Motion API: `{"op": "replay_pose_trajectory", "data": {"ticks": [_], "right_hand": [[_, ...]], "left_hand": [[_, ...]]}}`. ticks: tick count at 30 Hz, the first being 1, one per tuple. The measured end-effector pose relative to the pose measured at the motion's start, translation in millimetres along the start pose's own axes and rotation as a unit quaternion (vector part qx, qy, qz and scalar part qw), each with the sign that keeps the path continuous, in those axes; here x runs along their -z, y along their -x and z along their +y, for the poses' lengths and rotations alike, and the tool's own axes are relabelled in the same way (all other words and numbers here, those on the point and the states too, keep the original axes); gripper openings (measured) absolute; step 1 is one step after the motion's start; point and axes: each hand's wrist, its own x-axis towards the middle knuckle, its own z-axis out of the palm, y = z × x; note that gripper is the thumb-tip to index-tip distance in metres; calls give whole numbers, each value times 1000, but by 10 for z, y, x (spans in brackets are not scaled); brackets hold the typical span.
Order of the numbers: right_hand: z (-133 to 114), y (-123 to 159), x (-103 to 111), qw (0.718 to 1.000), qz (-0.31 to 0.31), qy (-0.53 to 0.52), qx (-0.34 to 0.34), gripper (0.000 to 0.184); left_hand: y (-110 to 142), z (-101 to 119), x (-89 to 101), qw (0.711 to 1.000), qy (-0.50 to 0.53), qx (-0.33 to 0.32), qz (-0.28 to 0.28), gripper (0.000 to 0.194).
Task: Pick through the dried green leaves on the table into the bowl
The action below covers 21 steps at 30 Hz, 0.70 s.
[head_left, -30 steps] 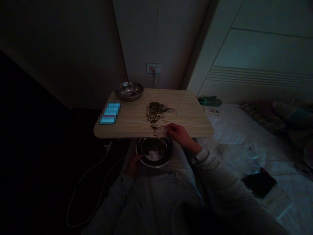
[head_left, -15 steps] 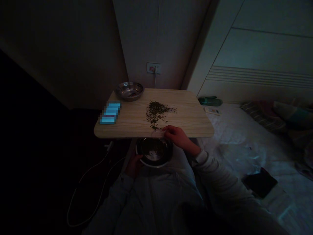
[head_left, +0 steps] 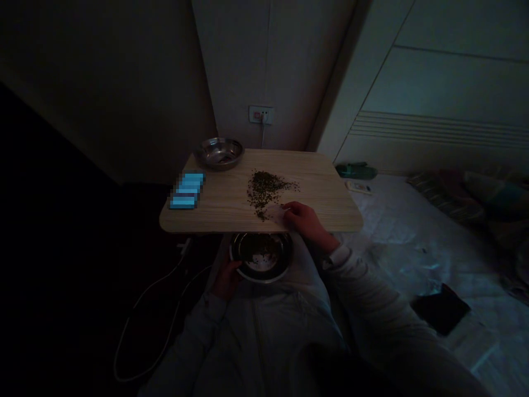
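Note:
On the wooden table lies a scattered pile of small dark green beans or seeds. My right hand pinches a thin, pale, see-through sheet, which touches the table at the near end of the pile. Its exact kind is too dim to make out. Below the table's front edge, a metal bowl rests on my lap with more of the beans or seeds inside. My left hand grips the bowl's left rim, thumb over the edge. The table edge adjoins the bowl's far side in view.
A second metal bowl stands at the table's back left, with a lit phone in front of it. To the right is a bed with a remote control, a green bottle-like object and a dark flat item. A cable loops at left.
My right hand has moved slightly away from me with the see-through sheet, from the table's front edge toward the pile. My left hand and the lap bowl have stayed in place.

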Motion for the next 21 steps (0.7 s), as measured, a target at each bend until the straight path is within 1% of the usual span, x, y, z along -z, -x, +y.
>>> {"op": "replay_pose_trajectory", "data": {"ticks": [3,5,9,14,17,21], "right_hand": [[-49,0,-35,1000,-11,-2,-6,28],[-74,10,-53,1000,-10,-3,-2,28],[-93,45,-76,1000,-19,-4,12,28],[-91,83,-95,999,-23,-8,27,28],[-97,98,-100,999,-27,-16,31,28],[-110,115,-84,999,-38,-26,22,28]], "left_hand": [[1,1,-13,999,12,14,31,48],[6,9,-24,999,14,15,27,51],[11,22,-28,1000,10,25,16,61],[6,10,-5,1000,7,10,11,66],[-4,-6,14,1000,-3,7,15,65],[-22,-25,33,1000,-19,-18,4,58]]}}
